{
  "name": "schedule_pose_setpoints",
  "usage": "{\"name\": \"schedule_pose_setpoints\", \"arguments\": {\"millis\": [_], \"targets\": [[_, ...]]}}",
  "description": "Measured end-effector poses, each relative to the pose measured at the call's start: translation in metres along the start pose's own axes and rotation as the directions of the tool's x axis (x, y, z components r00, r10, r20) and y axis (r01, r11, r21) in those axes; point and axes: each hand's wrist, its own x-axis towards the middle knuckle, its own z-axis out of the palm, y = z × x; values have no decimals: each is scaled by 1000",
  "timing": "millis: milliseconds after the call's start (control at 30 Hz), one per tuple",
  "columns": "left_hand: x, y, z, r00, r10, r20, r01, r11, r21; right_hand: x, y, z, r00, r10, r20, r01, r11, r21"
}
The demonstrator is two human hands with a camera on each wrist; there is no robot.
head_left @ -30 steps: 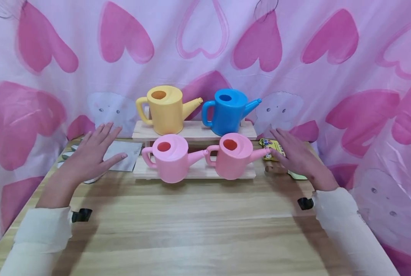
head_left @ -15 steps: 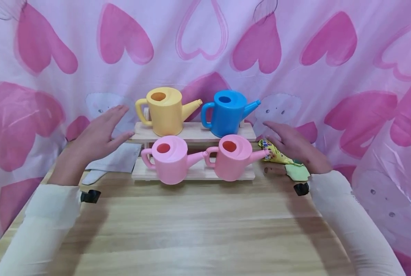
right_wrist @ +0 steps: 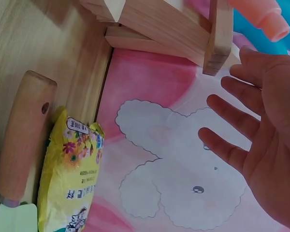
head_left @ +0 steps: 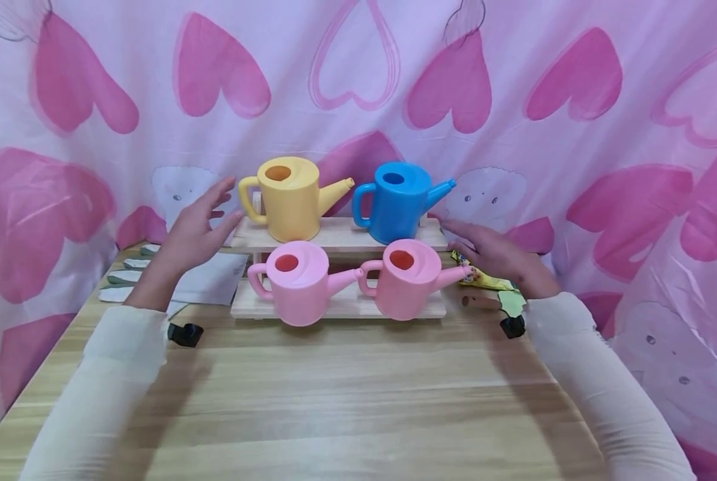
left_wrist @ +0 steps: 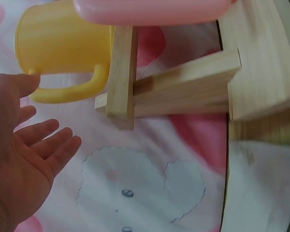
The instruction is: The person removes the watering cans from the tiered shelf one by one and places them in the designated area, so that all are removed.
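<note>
A two-tier wooden shelf bears a yellow watering can and a blue watering can on top. Two pink watering cans stand on its lower tier. My left hand is at the shelf's left end, fingers spread loosely beside the yellow can's handle; in the left wrist view the thumb overlaps that handle, and contact is unclear. By the shelf's right end, below the blue spout, my right hand reaches with extended fingers. Neither hand holds anything.
White gloves with grey-green fingers lie left of the shelf. To the right are a yellow printed packet and a tool with a wooden handle and pale green blade. A heart-patterned curtain hangs behind the wooden table.
Both hands have moved inward toward the ends of the shelf, the left one also rising and turning its palm inward. The watering cans and shelf have stayed in place.
</note>
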Motion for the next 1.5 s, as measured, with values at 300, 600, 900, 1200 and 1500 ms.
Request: {"name": "schedule_pose_setpoints", "arguments": {"millis": [300,600,900,1200,1500], "targets": [[13,3,14,997,-21,-78,8,987,-162,-5,2,4,996,84,-2,-84,996,14],[18,3,24,990,-88,-111,66,980,-188,-8,5,4,995,94,-18,-94,995,19],[19,4,24,981,-121,-150,89,975,-202,-4,2,2,994,112,-15,-112,993,25],[21,4,22,979,-155,-136,114,957,-268,0,1,0,993,117,0,-117,992,35],[20,3,26,971,-184,-150,141,956,-258,4,4,1,995,98,-1,-98,995,28]]}}
